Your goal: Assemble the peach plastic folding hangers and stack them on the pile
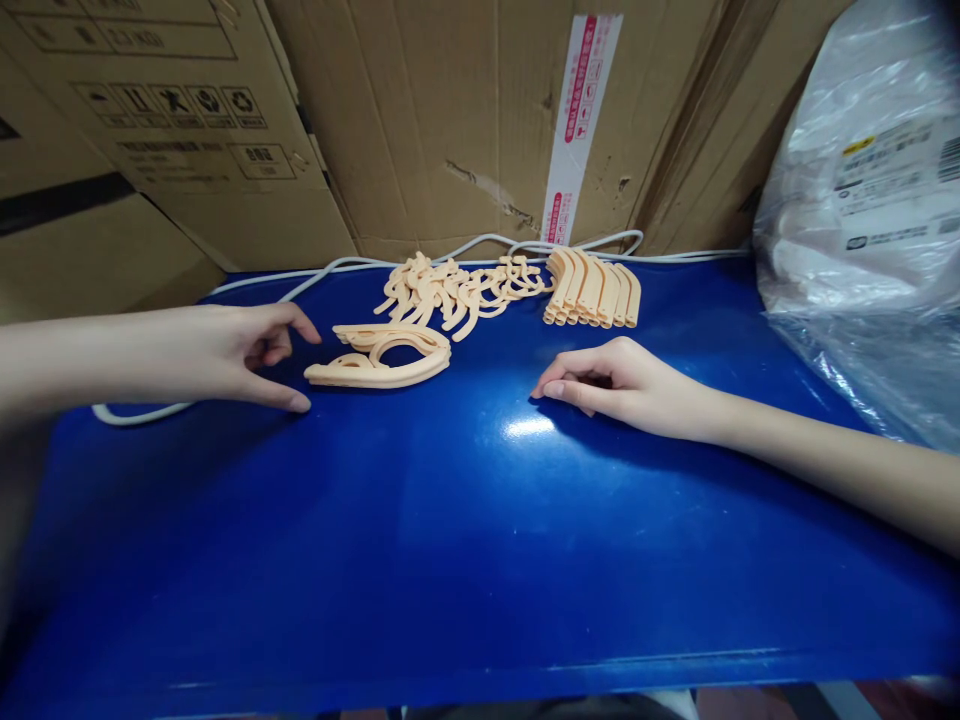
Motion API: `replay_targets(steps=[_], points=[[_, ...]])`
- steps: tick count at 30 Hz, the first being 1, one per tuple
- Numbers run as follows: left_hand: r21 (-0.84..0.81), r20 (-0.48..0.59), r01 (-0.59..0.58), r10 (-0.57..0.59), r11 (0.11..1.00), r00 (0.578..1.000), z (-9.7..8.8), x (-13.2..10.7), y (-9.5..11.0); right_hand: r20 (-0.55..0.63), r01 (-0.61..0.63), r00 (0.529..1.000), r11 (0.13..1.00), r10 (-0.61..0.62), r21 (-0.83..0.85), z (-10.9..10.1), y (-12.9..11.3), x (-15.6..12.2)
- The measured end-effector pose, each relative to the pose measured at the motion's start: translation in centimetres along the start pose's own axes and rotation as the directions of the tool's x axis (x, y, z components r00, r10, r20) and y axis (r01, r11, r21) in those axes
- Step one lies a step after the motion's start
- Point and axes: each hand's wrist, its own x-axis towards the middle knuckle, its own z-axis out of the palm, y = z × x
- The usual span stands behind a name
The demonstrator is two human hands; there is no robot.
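Cream-coloured folding hangers [382, 372], folded up and lying together, rest on the blue table. Just left of them is my left hand [247, 352], thumb and fingers apart; it holds nothing and does not touch them. My right hand [611, 385] rests on the table to the right, its fingers curled and the thumb pressed against them, with nothing visible in its grasp. Behind the hangers lies a loose pile of curved hook pieces [427, 290]. Beyond my right hand, curved hollow arm pieces [589, 288] are stacked side by side in a neat row.
Cardboard boxes [450, 120] stand along the back edge of the blue table [420, 560]. A white cable [330, 268] runs along the rear and loops at the left. Clear plastic packaging [862, 220] with a label bulges over the right rear corner.
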Motion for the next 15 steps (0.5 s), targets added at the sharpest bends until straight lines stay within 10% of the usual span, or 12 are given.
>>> replay_targets(steps=[9, 15], points=[[-0.076, -0.293, -0.226, 0.195, 0.971, 0.936, 1.5, 1.1, -1.0, 0.005, 0.003, 1.0, 1.0, -0.003, 0.002, 0.1, 0.2, 0.1], [0.025, -0.299, -0.341, 0.332, 0.94, 0.895, 2.0, 1.8, -0.7, 0.009, -0.002, 1.0, 1.0, 0.002, 0.005, 0.1, 0.1, 0.0]])
